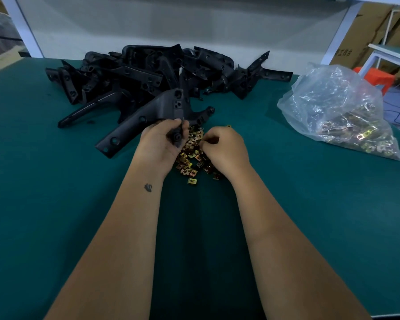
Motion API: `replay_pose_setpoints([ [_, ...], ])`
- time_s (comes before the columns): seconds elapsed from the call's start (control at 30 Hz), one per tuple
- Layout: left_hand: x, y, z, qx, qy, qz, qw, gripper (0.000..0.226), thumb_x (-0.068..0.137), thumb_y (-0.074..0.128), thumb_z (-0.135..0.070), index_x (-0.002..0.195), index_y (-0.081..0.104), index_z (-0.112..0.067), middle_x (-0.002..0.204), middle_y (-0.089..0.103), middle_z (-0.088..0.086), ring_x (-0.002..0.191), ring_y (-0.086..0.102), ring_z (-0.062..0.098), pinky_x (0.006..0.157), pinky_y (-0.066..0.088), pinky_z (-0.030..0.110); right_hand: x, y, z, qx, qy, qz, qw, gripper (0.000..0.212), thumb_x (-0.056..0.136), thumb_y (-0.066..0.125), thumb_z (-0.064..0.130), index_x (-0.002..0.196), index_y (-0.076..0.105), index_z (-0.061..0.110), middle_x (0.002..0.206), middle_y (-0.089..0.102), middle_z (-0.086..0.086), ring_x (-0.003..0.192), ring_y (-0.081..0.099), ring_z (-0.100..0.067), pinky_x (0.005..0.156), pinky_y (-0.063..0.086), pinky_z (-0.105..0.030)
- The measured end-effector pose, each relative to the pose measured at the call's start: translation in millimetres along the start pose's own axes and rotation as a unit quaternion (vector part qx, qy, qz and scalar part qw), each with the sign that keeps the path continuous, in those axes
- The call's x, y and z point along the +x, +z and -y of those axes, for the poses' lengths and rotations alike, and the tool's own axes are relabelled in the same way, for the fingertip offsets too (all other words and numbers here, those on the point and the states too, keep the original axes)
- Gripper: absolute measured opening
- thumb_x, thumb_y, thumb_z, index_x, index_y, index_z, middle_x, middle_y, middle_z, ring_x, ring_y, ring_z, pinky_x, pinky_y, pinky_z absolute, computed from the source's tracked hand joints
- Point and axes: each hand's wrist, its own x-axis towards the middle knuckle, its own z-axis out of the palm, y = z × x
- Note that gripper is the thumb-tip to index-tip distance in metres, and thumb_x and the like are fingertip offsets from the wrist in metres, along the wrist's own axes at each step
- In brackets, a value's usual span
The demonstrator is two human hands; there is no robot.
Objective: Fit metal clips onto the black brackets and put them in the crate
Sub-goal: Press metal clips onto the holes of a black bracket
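my left hand (163, 140) grips a black bracket (146, 116), fingers curled round its lower stem, the long arm slanting down toward the table's left side. my right hand (222, 147) sits just beside it, fingers curled down into the loose pile of brass-coloured metal clips (191, 158) lying between and under both hands; i cannot tell whether it pinches one. the heap of black brackets (148, 72) lies along the far edge of the green table (56, 204). a clear bag of clips (340, 112) rests near the far right corner.
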Motion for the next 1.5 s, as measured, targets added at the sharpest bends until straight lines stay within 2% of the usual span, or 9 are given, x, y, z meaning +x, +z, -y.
replay_pose_setpoints([
  [0.17, 0.6, 1.9, 0.8, 0.009, 0.013, -0.002, 1.0, 0.01, 0.094, 0.056, 0.007, 0.085, 0.058, 0.002, 0.071, 0.068, 0.008, 0.069, 0.072, 0.014, 0.063, 0.058, 0.021, -0.1, -0.3, 3.7, 0.012, 0.005, 0.023, 1.0, 0.01, 0.084, 0.063, 0.026, 0.088, 0.072, 0.028, 0.077, 0.066, 0.014, 0.081, 0.064, -0.014, 0.079, 0.053, -0.038],
  [0.33, 0.3, 0.7, 0.5, 0.004, 0.01, -0.007, 1.0, 0.003, 0.091, 0.06, 0.006, 0.092, 0.06, 0.003, 0.074, 0.071, 0.009, 0.072, 0.074, 0.017, 0.06, 0.057, 0.021, -0.3, -0.2, 2.8, 0.005, -0.001, 0.017, 1.0, 0.009, 0.084, 0.066, 0.02, 0.09, 0.071, 0.026, 0.09, 0.067, 0.012, 0.093, 0.063, -0.015, 0.086, 0.051, -0.037],
  [0.53, 1.5, -0.9, 1.2, -0.007, 0.017, -0.017, 1.0, 0.013, 0.09, 0.063, 0.004, 0.102, 0.06, 0.002, 0.074, 0.074, 0.006, 0.075, 0.074, 0.018, 0.061, 0.057, 0.022, 0.5, -2.6, 4.1, 0.16, 0.052, -0.023, 0.985, 0.01, 0.081, 0.067, 0.01, 0.083, 0.067, 0.02, 0.072, 0.063, 0.008, 0.059, 0.056, 0.005, 0.05, 0.04, -0.008],
  [0.8, -1.8, 2.3, 2.1, -0.007, 0.017, -0.001, 1.0, 0.02, 0.09, 0.062, 0.005, 0.11, 0.059, 0.006, 0.078, 0.073, 0.01, 0.075, 0.073, 0.017, 0.064, 0.058, 0.022, 1.5, -7.7, 11.2, 0.409, 0.044, -0.025, 0.911, 0.018, 0.088, 0.067, 0.004, 0.089, 0.074, 0.021, 0.084, 0.072, 0.005, 0.074, 0.064, 0.0, 0.071, 0.049, -0.014],
  [0.93, -2.7, 5.1, 4.6, 0.003, 0.019, -0.004, 1.0, 0.042, 0.091, 0.061, 0.004, 0.131, 0.049, 0.011, 0.101, 0.071, 0.018, 0.082, 0.072, 0.02, 0.07, 0.059, 0.027, 1.6, -7.2, 13.7, 0.48, 0.047, -0.011, 0.876, 0.018, 0.089, 0.064, 0.0, 0.089, 0.074, 0.015, 0.092, 0.071, -0.006, 0.084, 0.062, -0.014, 0.078, 0.05, -0.023],
  [1.03, -3.7, 7.0, 6.6, 0.007, 0.025, -0.003, 1.0, 0.057, 0.087, 0.065, 0.006, 0.139, 0.041, 0.009, 0.114, 0.067, 0.022, 0.087, 0.072, 0.021, 0.072, 0.059, 0.028, 1.3, -5.9, 15.8, 0.487, 0.042, -0.008, 0.872, 0.019, 0.089, 0.063, -0.002, 0.088, 0.073, 0.014, 0.093, 0.07, -0.008, 0.086, 0.062, -0.015, 0.079, 0.049, -0.023],
  [1.13, -5.1, 6.9, 7.8, 0.021, 0.041, 0.001, 0.999, 0.065, 0.083, 0.068, 0.011, 0.14, 0.039, 0.001, 0.11, 0.065, 0.018, 0.086, 0.073, 0.017, 0.073, 0.058, 0.026, 0.2, -5.4, 17.1, 0.48, 0.037, -0.011, 0.876, 0.019, 0.089, 0.063, -0.002, 0.086, 0.073, 0.015, 0.091, 0.071, -0.005, 0.084, 0.064, -0.01, 0.077, 0.05, -0.02],
  [1.37, -2.8, 8.3, 10.2, 0.026, 0.074, -0.026, 0.997, 0.064, 0.08, 0.068, 0.016, 0.132, 0.036, -0.003, 0.11, 0.057, 0.015, 0.074, 0.073, 0.012, 0.071, 0.058, 0.024, -0.7, -3.6, 21.2, 0.457, 0.048, -0.04, 0.887, 0.02, 0.087, 0.066, -0.001, 0.082, 0.073, 0.017, 0.076, 0.07, 0.006, 0.069, 0.062, 0.001, 0.071, 0.05, -0.016],
  [1.5, -1.7, 6.6, 7.8, -0.028, 0.071, -0.055, 0.996, 0.069, 0.078, 0.071, 0.015, 0.136, 0.038, -0.001, 0.12, 0.059, 0.022, 0.08, 0.073, 0.017, 0.072, 0.059, 0.026, -1.2, -2.4, 22.5, 0.423, 0.083, -0.063, 0.9, 0.018, 0.083, 0.067, 0.003, 0.076, 0.072, 0.019, 0.072, 0.067, 0.004, 0.065, 0.058, -0.002, 0.063, 0.049, -0.015],
])
